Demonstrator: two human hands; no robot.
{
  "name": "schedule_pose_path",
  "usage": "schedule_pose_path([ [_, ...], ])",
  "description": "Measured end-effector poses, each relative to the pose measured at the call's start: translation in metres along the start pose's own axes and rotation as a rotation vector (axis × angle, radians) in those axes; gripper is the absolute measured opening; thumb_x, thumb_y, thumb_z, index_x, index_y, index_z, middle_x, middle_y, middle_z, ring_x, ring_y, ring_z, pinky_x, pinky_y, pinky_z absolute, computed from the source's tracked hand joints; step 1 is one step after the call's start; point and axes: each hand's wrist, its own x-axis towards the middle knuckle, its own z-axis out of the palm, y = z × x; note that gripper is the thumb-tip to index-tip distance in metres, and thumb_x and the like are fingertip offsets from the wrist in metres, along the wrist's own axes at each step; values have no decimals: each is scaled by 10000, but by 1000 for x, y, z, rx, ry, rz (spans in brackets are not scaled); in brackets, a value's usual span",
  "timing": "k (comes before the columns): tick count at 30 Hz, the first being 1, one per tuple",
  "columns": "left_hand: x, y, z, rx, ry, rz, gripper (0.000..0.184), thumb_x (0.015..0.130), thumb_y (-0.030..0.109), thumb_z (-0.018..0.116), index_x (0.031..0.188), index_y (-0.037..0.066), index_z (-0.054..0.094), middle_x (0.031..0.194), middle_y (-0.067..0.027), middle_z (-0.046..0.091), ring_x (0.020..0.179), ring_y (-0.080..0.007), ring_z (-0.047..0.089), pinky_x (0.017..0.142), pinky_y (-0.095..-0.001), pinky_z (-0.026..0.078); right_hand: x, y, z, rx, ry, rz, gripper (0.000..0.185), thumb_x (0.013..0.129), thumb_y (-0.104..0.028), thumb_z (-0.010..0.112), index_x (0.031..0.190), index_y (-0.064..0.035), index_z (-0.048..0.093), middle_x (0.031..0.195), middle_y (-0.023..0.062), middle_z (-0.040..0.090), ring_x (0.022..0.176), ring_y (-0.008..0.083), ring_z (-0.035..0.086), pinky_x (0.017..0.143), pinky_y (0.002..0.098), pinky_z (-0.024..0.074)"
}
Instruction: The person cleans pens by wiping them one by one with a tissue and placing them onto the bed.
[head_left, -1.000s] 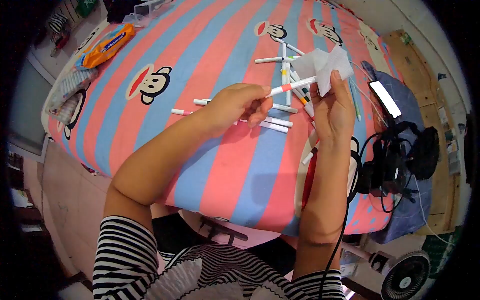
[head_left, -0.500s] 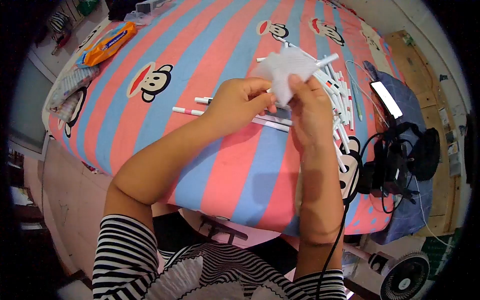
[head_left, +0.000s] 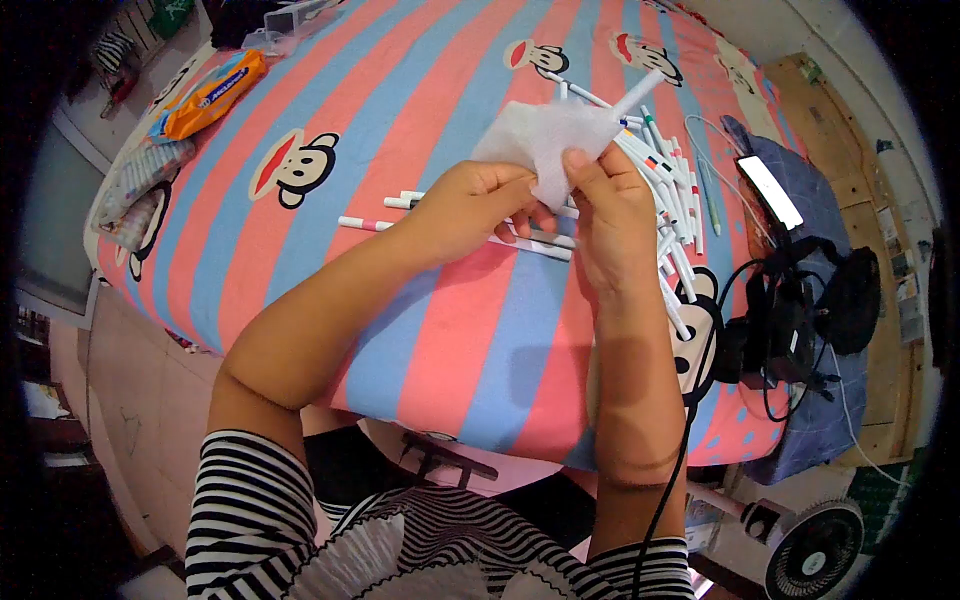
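A thin white wipe (head_left: 545, 140) is spread between my hands above the bed. My left hand (head_left: 480, 208) is closed, its thumb and fingers pinching the wipe's lower left edge. My right hand (head_left: 613, 215) grips the wipe between thumb and fingers. From behind the wipe's upper right corner sticks a white marker (head_left: 638, 92), apparently held in the same right hand; its lower part is hidden. Below my hands, a few white markers (head_left: 545, 246) lie side by side on the striped sheet. To the right of my right hand is a loose pile of several markers (head_left: 672, 185).
An orange wipes pack (head_left: 215, 95) and a clear bag of white sticks (head_left: 150, 180) lie at the bed's left. At the right are a lit phone (head_left: 770, 192), a white cable, black straps with a device (head_left: 790, 335), and a fan (head_left: 815, 550) below.
The wipe has opened out wider and shifted left. The marker behind it has tilted more upright. My left hand has moved slightly, and its fingers now reach under the wipe.
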Motion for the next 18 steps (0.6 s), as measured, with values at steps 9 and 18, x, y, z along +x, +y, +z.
schedule_pose_path([
  [9,-7,10,1,330,265,236,207,806,185,639,934,22,637,760,-20,621,643,-41,510,536,-196,419,7,-8,-15,336,189,-76,255,871,-197,524,1086,-60,533,1020,41,561,938,137,513,840,316,375],
  [18,-7,11,4,314,398,433,141,775,100,666,872,17,606,756,-28,610,618,-48,551,488,-189,436,9,-10,-25,649,52,-32,241,909,-259,472,1069,-91,536,1038,20,563,989,170,489,892,363,345],
])
